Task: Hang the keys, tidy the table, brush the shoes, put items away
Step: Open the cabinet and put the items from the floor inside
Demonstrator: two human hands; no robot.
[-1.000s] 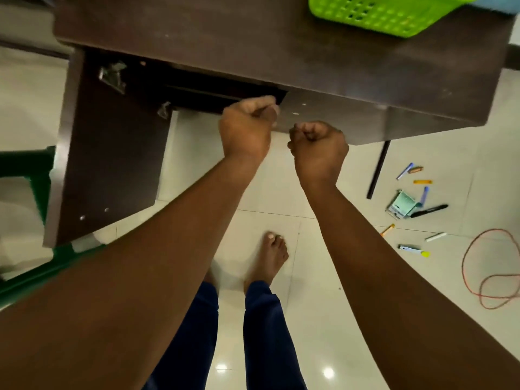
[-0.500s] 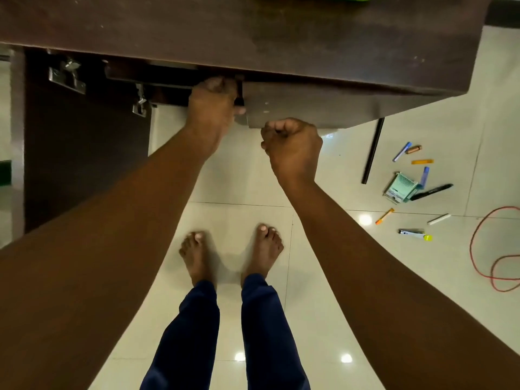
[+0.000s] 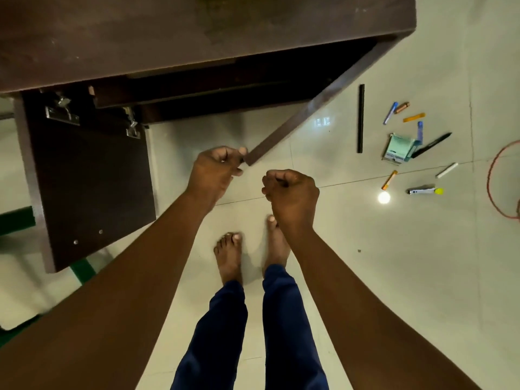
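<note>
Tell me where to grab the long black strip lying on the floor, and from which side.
Grip the black strip near its middle, pinching across its narrow width from above. It lies flat and straight on bare tile, with open floor along both long edges; the pens sit apart to its right.

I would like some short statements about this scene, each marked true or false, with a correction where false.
1. The left hand holds the free edge of the right cabinet door. True.
2. The right hand grips a pen. False: its fingers are curled and no item shows in its grip.
3. The left cabinet door is closed. False: it stands swung open, its metal hinges exposed.
4. Pens and small items lie scattered on the floor to the right of the cabinet. True.
5. The person wears shoes. False: both feet are bare.
</note>
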